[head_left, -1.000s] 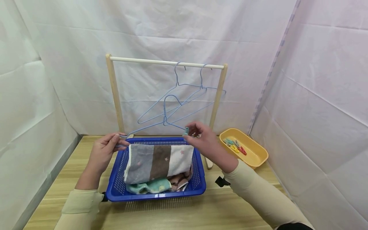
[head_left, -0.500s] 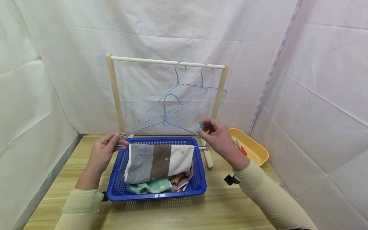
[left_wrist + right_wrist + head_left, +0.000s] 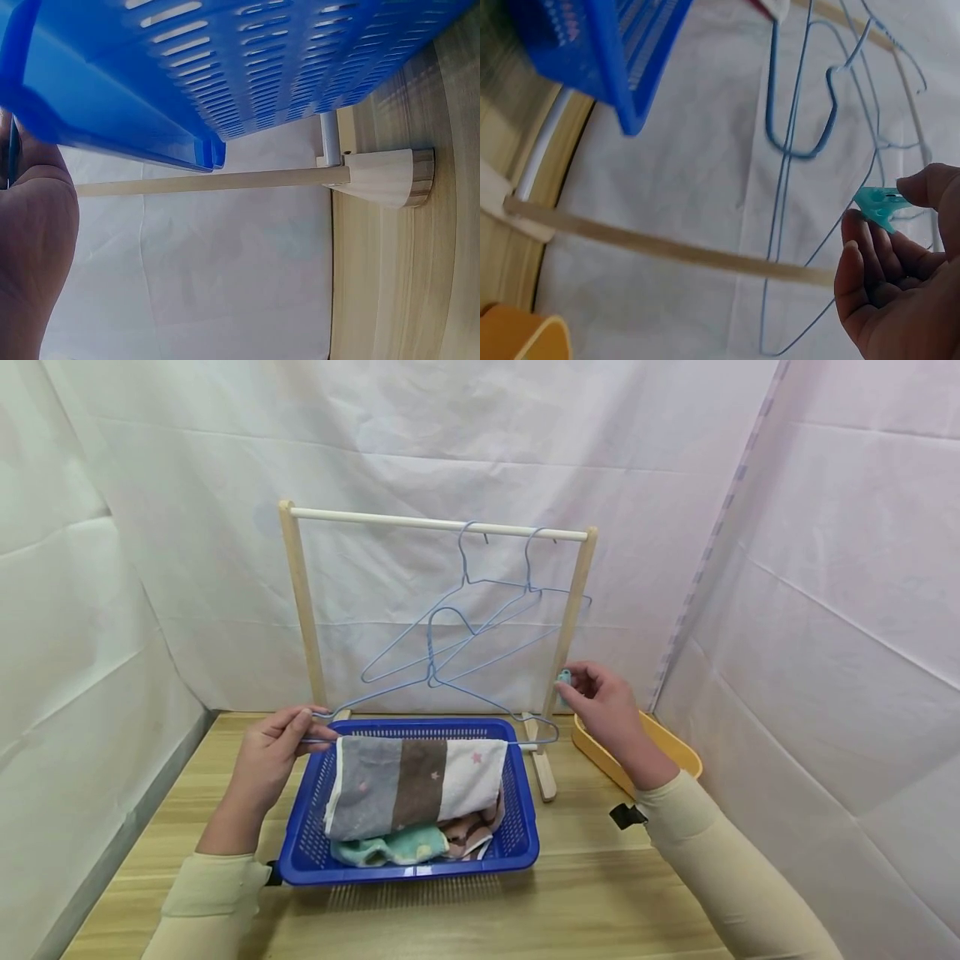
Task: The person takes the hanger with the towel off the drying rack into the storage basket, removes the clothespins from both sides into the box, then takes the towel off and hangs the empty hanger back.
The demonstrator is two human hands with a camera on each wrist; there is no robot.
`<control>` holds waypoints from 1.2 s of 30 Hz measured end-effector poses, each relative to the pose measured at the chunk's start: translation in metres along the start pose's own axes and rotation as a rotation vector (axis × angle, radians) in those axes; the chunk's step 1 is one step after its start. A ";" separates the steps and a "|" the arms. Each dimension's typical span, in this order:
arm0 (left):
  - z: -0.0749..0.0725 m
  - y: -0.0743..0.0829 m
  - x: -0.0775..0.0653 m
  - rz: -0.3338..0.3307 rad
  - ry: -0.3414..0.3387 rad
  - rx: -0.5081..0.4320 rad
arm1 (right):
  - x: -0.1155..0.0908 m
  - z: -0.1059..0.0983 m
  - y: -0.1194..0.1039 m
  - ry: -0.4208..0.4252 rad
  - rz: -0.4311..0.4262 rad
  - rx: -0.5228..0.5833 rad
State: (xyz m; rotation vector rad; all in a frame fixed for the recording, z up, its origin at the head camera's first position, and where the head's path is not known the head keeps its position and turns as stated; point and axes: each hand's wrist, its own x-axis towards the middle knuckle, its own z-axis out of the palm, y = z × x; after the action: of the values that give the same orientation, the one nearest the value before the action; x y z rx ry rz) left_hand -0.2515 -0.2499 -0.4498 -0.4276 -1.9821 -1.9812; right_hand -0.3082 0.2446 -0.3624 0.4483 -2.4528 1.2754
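Observation:
My left hand (image 3: 277, 747) grips the left end of a blue wire hanger (image 3: 375, 693) above a blue basket (image 3: 408, 874). Over the hanger's lower bar hangs a small towel (image 3: 423, 781) with grey, brown and white stripes. My right hand (image 3: 611, 706) pinches a teal clothespin (image 3: 564, 677) between thumb and fingers, to the right of the hanger's free end and apart from it. In the right wrist view the clothespin (image 3: 881, 204) shows clearly. The left wrist view shows only part of the left hand (image 3: 34, 202).
Behind the basket stands a rack with a white rod (image 3: 375, 518) and wooden posts; two empty blue hangers (image 3: 420, 618) hang from it. A yellow tray (image 3: 671, 743) sits at the right, partly behind the right arm. Teal and brown cloths (image 3: 397, 846) lie in the basket.
My right hand has moved right and slightly up with the clothespin, away from the hanger's right end, which now shows fully. The left hand, hanger and towel have stayed in place.

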 end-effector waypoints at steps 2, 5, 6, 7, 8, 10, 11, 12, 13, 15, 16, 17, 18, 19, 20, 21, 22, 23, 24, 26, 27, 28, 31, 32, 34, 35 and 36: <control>0.000 0.000 0.000 -0.001 0.001 0.009 | 0.002 -0.004 0.011 -0.013 0.043 -0.021; 0.000 0.001 0.000 -0.001 0.001 0.019 | 0.005 -0.010 0.026 -0.036 0.101 -0.047; 0.000 0.001 0.000 -0.001 0.001 0.023 | 0.005 -0.011 0.031 -0.045 0.119 -0.047; 0.000 0.001 0.000 -0.002 0.000 0.022 | 0.006 -0.013 0.035 -0.051 0.134 -0.050; 0.000 0.001 0.000 -0.002 -0.001 0.022 | 0.006 -0.015 0.039 -0.057 0.149 -0.052; 0.000 0.001 -0.001 -0.002 -0.003 0.016 | 0.008 -0.018 0.047 -0.063 0.163 -0.063; 0.000 0.001 -0.001 -0.002 -0.002 0.014 | 0.009 -0.021 0.051 -0.067 0.174 -0.074; 0.000 0.001 -0.001 -0.001 -0.002 0.013 | 0.010 -0.023 0.054 -0.074 0.187 -0.082; 0.001 0.001 -0.001 -0.001 -0.002 0.012 | 0.011 -0.026 0.057 -0.078 0.197 -0.094; 0.001 0.001 -0.001 0.001 -0.002 0.015 | 0.012 -0.032 0.062 -0.093 0.213 -0.132; 0.001 0.000 -0.001 0.002 -0.001 0.017 | 0.013 -0.035 0.064 -0.103 0.218 -0.152; 0.001 0.000 -0.001 0.002 -0.001 0.017 | 0.013 -0.037 0.067 -0.116 0.224 -0.167; 0.002 0.000 -0.001 0.003 -0.002 0.019 | 0.013 -0.040 0.069 -0.128 0.225 -0.187; 0.002 0.000 0.000 0.004 -0.003 0.018 | 0.013 -0.043 0.073 -0.142 0.227 -0.205; 0.002 0.000 0.000 0.004 -0.005 0.017 | 0.013 -0.045 0.077 -0.156 0.228 -0.225; 0.003 0.000 0.000 0.005 -0.006 0.016 | 0.012 -0.048 0.081 -0.172 0.233 -0.242; 0.003 0.000 0.000 0.005 -0.008 0.014 | 0.012 -0.050 0.086 -0.186 0.234 -0.254; 0.003 -0.001 0.000 0.004 -0.010 0.011 | 0.011 -0.053 0.091 -0.198 0.242 -0.263; 0.003 -0.001 0.000 0.004 -0.012 0.010 | 0.010 -0.055 0.096 -0.209 0.254 -0.270; 0.004 -0.001 0.000 0.003 -0.011 0.005 | 0.009 -0.060 0.104 -0.233 0.272 -0.275; 0.004 -0.001 0.000 0.003 -0.010 0.004 | 0.008 -0.062 0.108 -0.245 0.279 -0.286; 0.004 -0.001 0.000 0.003 -0.009 0.003 | 0.008 -0.064 0.113 -0.256 0.281 -0.301; 0.005 0.001 0.001 0.002 -0.004 0.009 | 0.008 -0.070 0.128 -0.311 0.278 -0.368; 0.005 0.001 0.001 0.002 -0.003 0.010 | 0.008 -0.071 0.132 -0.332 0.277 -0.396; 0.005 0.002 0.000 -0.001 -0.002 0.018 | 0.008 -0.074 0.141 -0.372 0.281 -0.446; 0.005 0.003 0.000 -0.002 -0.003 0.021 | 0.008 -0.076 0.144 -0.389 0.292 -0.467; 0.005 0.003 0.000 -0.004 -0.004 0.023 | 0.007 -0.078 0.147 -0.401 0.306 -0.483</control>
State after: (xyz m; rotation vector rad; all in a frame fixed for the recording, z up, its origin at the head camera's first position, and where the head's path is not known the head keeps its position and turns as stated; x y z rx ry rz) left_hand -0.2499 -0.2448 -0.4468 -0.4225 -2.0070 -1.9599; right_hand -0.3653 0.3886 -0.4234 0.2163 -3.1414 0.6826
